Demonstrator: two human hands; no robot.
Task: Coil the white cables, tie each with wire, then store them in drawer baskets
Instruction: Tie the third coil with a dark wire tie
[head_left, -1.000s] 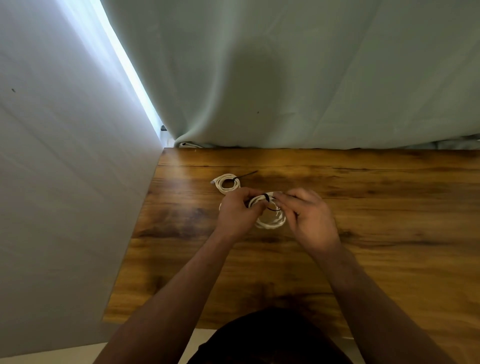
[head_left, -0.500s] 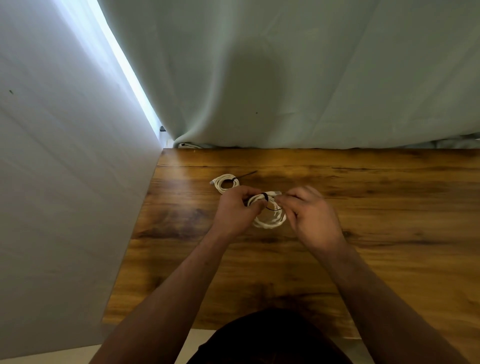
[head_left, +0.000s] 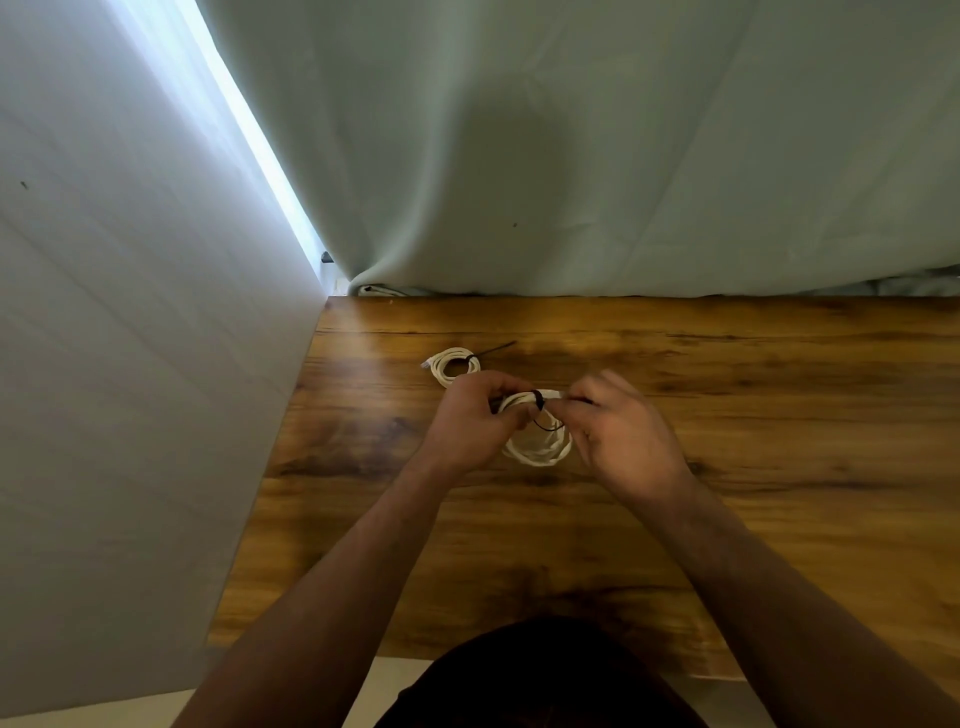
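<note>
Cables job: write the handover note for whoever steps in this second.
Left hand grips the coil at its top, just above the table. Right hand, blurred, pinches the wire wrapped round that coil.
Done: a tied coil lies on the table behind the left hand.
Left: finish this tie, then store both coils.

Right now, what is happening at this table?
A person is tying a coiled white cable with a black wire. The left hand grips the coil at its top, and the right hand pinches the wire beside it. A second coil, already tied, lies farther back on the wooden table. No drawer basket is in view.
</note>
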